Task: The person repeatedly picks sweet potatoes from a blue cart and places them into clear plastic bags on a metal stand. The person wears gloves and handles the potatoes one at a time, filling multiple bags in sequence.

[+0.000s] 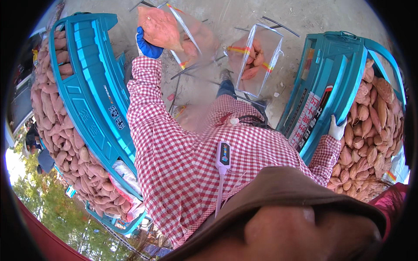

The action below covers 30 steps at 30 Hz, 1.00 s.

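My left hand (pixel 148 45), in a blue-palmed glove, holds a large sweet potato (pixel 160 27) up at the top left. Just beside it is a clear plastic bag (pixel 204 37) with sweet potatoes inside, its mouth stretched wide. A second clear bag (pixel 268 42), also with a wide mouth, has several sweet potatoes (pixel 254 60) in it. At the right, my right hand (pixel 336 129), in a white glove, clasps the top edge of a teal cargo-bed side panel (pixel 346 84). Part of that hand's fingers is hidden.
Sweet potatoes (pixel 369 127) are heaped in the right cargo bed. Another heap (pixel 65 130) fills the bed behind the left teal panel (pixel 98 84). Thin dark metal rods (pixel 281 26) stick out around the bags over the bare ground (pixel 225 11). People stand far left.
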{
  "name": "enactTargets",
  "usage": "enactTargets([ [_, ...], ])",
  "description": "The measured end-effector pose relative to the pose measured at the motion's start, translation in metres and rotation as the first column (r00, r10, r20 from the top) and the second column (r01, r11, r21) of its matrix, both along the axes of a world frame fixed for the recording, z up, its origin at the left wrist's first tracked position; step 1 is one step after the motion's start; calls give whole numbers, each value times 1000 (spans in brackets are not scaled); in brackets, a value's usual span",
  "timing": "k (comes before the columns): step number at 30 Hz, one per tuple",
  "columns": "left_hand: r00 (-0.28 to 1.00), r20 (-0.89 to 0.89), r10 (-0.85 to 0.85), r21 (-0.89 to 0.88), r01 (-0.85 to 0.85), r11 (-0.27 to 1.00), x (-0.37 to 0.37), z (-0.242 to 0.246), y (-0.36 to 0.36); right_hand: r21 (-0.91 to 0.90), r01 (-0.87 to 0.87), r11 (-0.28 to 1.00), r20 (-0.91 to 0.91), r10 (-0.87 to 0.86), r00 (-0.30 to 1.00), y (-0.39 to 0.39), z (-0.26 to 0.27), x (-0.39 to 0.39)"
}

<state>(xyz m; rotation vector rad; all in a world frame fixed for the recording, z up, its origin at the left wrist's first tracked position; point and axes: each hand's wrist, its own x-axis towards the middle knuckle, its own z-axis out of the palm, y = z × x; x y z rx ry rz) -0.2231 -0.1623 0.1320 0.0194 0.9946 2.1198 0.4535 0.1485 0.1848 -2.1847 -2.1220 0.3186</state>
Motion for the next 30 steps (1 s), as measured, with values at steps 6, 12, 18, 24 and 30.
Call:
enactTargets([
  [6,934,355,25,-280,81,956,-13,-131,12,5,94,996,85,-94,992,1,-1,22],
  [12,950,290,114,-715,136,686,-20,-236,4,59,115,992,80,-120,990,-6,2,40],
  [18,868,39,-496,-972,-81,-219,-29,-274,54,46,114,992,105,-118,987,-20,12,68],
  [24,761,559,-329,-513,6,-858,-60,-441,82,51,23,998,-76,-19,997,0,13,75],
  [30,119,221,-968,-871,-422,-251,15,-413,57,42,130,991,-63,-128,990,-27,35,96],
])
